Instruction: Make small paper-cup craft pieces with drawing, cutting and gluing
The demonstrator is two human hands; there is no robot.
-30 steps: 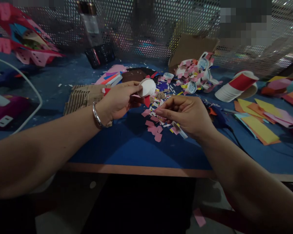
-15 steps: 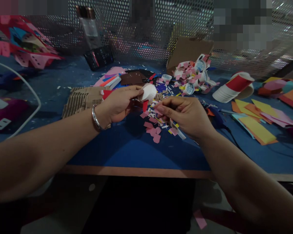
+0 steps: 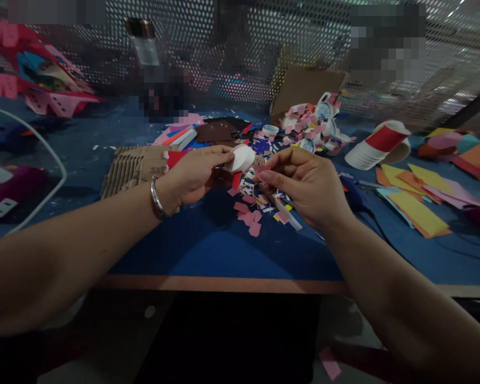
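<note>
Between the thumb and fingers of my left hand (image 3: 196, 172) is a small white round paper piece (image 3: 242, 159), tilted so its pale face shows. A red paper strip (image 3: 236, 180) shows just under it; whether it is attached I cannot tell. To the right, my right hand (image 3: 314, 184) pinches a small pink paper piece (image 3: 260, 169), partly hidden by the fingers and apart from the white piece. Below both hands, pink paper scraps (image 3: 248, 216) and white and yellow bits lie scattered on the blue table (image 3: 224, 250).
Corrugated cardboard (image 3: 124, 165) lies left of my left hand. Behind stands a heap of pink-and-white paper rings (image 3: 324, 120). Stacked paper cups (image 3: 378, 144), a dark blue glue gun (image 3: 356, 194) and coloured paper sheets (image 3: 418, 213) are at right. A purple power strip (image 3: 14, 194) sits at left.
My right hand has turned a little, its fingers closer together around the pink paper. My left hand and the white piece stay nearly in place, the piece tilted slightly.
</note>
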